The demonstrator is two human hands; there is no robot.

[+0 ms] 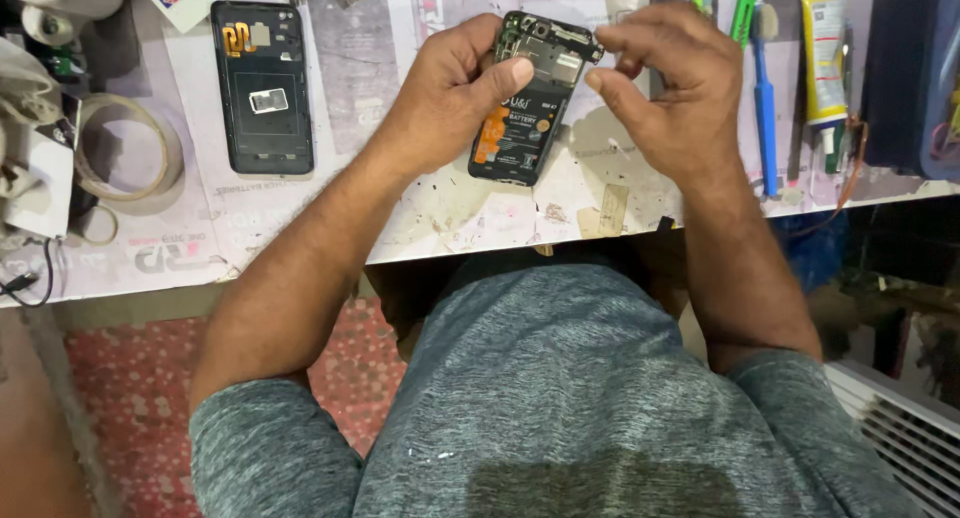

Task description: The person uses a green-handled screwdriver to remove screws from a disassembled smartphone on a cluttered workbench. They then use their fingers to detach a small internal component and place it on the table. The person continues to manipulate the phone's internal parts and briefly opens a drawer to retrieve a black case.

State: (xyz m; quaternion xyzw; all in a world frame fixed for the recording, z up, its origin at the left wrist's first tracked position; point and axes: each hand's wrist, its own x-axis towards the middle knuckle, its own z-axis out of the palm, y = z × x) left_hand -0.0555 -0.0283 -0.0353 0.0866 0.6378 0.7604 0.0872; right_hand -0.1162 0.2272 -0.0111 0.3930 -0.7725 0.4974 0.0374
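Observation:
My left hand (455,88) grips an opened black smartphone (530,113) by its left side, thumb pressed on its upper part. The phone's back is off, showing a black battery with an orange patch and the circuit board at the top. My right hand (665,88) hovers at the phone's top right corner, thumb and forefinger pinched close together right beside the board; whether they hold a small part I cannot tell. The phone's lower end rests near the worn white worktable (440,218).
A removed black phone back cover (262,88) lies at the left. Tape rolls (125,148) and cables sit at the far left. A blue toothbrush (765,98), green tool and glue tube (825,53) lie at the right. The table's edge is near my lap.

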